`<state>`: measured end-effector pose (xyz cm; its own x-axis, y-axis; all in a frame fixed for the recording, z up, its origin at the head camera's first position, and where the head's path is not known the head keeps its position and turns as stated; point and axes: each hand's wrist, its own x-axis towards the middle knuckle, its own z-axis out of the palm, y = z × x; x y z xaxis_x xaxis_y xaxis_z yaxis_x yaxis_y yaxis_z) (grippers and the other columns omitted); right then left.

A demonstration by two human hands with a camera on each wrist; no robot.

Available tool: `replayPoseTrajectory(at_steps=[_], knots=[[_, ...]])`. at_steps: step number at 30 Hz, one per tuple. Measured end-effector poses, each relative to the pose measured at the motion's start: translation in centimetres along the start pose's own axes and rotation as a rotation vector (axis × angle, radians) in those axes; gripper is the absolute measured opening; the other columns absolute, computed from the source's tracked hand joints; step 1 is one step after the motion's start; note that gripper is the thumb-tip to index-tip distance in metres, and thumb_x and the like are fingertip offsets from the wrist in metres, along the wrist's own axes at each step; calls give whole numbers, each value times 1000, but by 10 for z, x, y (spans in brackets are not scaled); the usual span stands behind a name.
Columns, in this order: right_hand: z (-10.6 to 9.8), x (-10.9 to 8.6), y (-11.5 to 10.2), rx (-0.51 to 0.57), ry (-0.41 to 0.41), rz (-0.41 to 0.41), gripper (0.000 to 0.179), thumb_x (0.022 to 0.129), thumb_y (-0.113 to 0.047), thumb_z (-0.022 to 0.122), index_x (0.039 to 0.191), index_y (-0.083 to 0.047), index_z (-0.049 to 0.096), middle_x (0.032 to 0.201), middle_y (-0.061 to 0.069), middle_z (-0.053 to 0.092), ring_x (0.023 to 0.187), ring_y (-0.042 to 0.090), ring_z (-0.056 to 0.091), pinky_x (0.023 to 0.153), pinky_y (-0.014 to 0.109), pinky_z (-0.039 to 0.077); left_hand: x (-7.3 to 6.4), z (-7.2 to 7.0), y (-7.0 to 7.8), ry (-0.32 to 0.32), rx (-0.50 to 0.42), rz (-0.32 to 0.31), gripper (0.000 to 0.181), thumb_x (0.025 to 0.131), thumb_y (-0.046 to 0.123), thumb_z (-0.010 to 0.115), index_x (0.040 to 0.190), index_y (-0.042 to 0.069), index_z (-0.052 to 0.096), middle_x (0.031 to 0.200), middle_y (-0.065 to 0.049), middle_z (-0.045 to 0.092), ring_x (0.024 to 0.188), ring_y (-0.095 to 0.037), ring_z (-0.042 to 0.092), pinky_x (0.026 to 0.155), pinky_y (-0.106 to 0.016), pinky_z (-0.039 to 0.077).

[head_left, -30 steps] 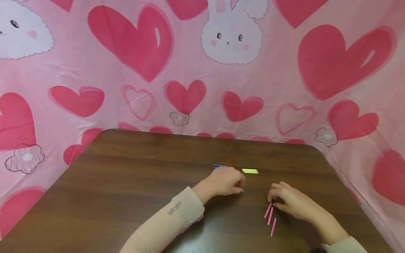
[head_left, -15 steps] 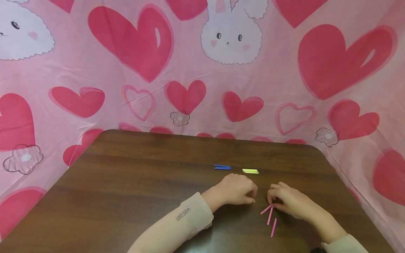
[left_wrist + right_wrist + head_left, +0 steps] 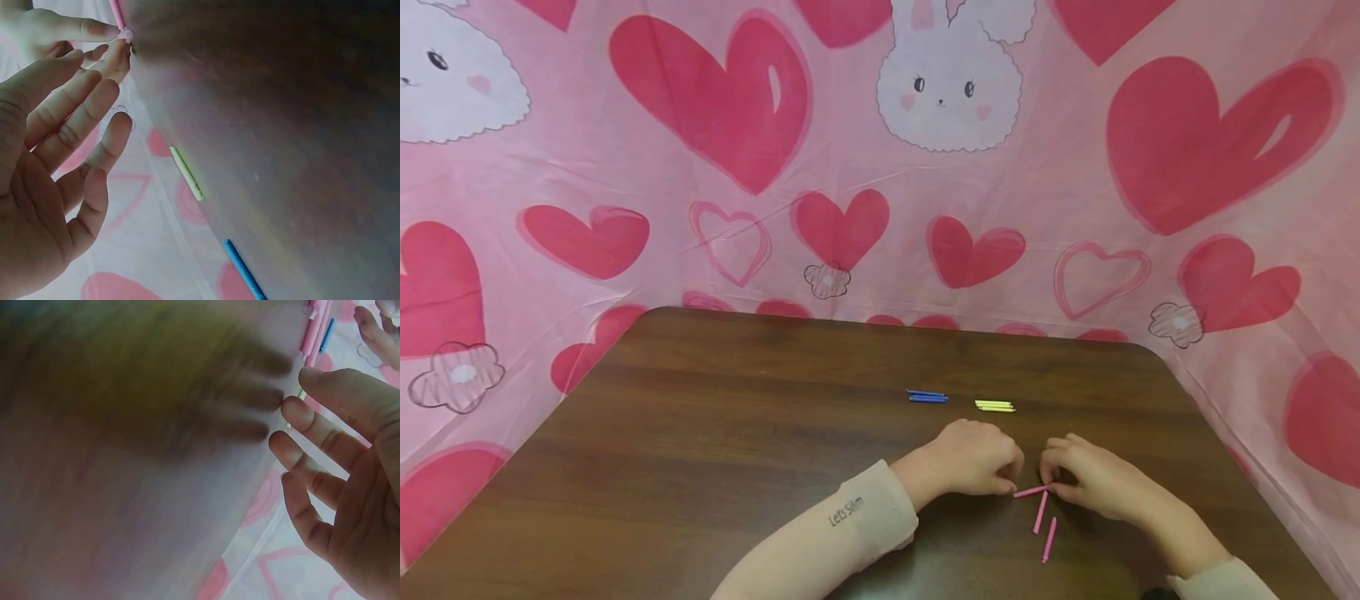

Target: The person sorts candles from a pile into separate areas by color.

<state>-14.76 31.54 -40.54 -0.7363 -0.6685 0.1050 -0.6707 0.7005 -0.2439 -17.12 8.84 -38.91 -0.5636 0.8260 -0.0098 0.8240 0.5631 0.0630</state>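
Three thin pink sticks, like small candles, lie on the brown table between and below my hands. My right hand pinches the right end of the upper pink stick, which lies nearly level. Below it, the middle pink stick has its top end right at the same fingertips. The lowest pink stick lies apart. My left hand has its fingertips beside the left end of the upper stick. In the left wrist view the left hand has relaxed, spread fingers holding nothing.
A group of blue sticks and, to its right, a group of yellow sticks lie beyond the hands. Behind the table's far edge hangs a pink cloth with hearts and rabbits.
My left hand has moved right and nearer, uncovering the blue sticks. The upper pink stick has swung from steep to nearly level about its right end. The right hand has barely moved.
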Motion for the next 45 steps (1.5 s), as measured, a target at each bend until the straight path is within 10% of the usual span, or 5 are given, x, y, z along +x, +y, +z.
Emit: replayPoseTrajectory(at_steps=[45], knots=[[-13,7,-33,-13,138,-3,30,79,-8,80,86,-30,60,87,-20,54,85,-1,46,65,23,43,-12,-6,-9,61,-39,2,12,88,36,72,80,29,71,67,18,59,61,0,51,54,-20,38]])
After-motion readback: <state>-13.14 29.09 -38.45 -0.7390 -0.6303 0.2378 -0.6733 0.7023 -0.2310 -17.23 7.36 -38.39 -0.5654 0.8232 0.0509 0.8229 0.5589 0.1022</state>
